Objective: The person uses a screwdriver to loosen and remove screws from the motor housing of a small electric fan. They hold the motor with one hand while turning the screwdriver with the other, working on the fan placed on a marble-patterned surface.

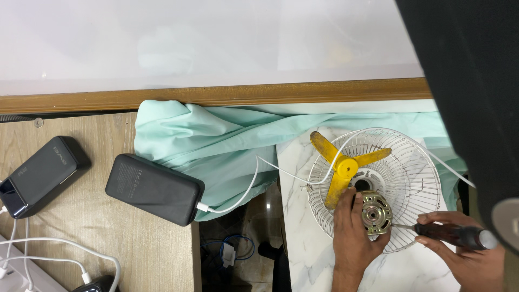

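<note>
Left hand (354,238) clamped on fan motor (374,213), held over wire guard (392,178) on marble bench (303,254). Right hand (465,246) gripping screwdriver (451,234), tip at motor's side. Looks like screw work; next needs tip seated square, motor steady.

screwdriver (454,234) tip hidden behind motor (375,213), right hand (469,250) cropped

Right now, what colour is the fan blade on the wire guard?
Yellow: the fan blade shows best in the head view.
</note>
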